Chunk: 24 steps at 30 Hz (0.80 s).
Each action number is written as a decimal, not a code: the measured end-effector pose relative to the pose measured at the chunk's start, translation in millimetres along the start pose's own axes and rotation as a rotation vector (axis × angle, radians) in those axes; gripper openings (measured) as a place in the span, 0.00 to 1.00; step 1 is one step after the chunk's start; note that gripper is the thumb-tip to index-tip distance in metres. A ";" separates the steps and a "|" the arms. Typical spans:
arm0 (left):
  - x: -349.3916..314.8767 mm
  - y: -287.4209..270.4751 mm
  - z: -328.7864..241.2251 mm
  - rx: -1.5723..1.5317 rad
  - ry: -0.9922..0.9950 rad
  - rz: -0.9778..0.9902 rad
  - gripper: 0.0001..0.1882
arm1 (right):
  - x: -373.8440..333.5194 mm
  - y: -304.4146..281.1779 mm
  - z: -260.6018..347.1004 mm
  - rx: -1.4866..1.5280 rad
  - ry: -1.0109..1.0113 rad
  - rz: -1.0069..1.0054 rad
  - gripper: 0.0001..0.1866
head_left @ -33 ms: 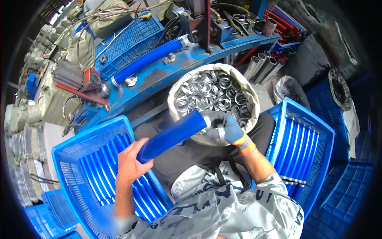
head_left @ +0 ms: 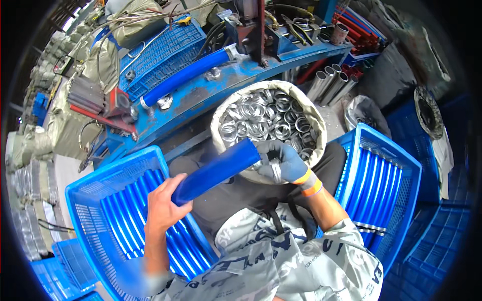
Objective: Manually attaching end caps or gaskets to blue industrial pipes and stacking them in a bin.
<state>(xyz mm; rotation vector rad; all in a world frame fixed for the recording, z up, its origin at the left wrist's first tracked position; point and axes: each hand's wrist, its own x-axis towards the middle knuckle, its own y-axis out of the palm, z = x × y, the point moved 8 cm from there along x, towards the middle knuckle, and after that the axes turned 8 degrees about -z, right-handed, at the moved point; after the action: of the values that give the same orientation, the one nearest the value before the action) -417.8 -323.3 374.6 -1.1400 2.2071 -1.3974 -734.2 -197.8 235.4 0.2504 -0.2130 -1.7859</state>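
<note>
My bare left hand [head_left: 167,201] is wrapped round the lower end of a shiny blue tube [head_left: 217,170], which slants up to the right over my lap. At its upper end is my right hand [head_left: 282,161], in a grey glove with an orange-banded cuff. The right hand's fingers are bent, with a silver metal ring [head_left: 275,172] held in the lower ones. Its thumb and forefinger are close to the tube's rim; whether they touch it I cannot tell. Just beyond the hands stands a round cloth-lined tub [head_left: 217,131] full of loose silver rings [head_left: 261,113].
On my left a blue crate [head_left: 75,193] holds many blue tubes; on my right another crate [head_left: 412,173] holds tubes with silver ends. A blue tube [head_left: 186,78] lies on the blue metal bench [head_left: 201,95] ahead, near pliers [head_left: 299,32]. Steel pipes [head_left: 331,83] stand behind the tub.
The tube has shifted very slightly to the left. A silver edge seen at its upper end before no longer shows there. The right hand's fingers have moved slightly.
</note>
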 end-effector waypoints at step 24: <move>-3.8 26.0 4.1 0.013 0.071 -0.081 0.36 | -1.7 -6.5 17.3 0.096 0.054 -0.018 0.36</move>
<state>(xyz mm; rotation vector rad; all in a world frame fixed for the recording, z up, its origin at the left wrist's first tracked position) -425.0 -317.5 349.7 -1.2056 2.2196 -1.5042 -744.8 -194.5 250.3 0.3693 -0.2592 -1.7865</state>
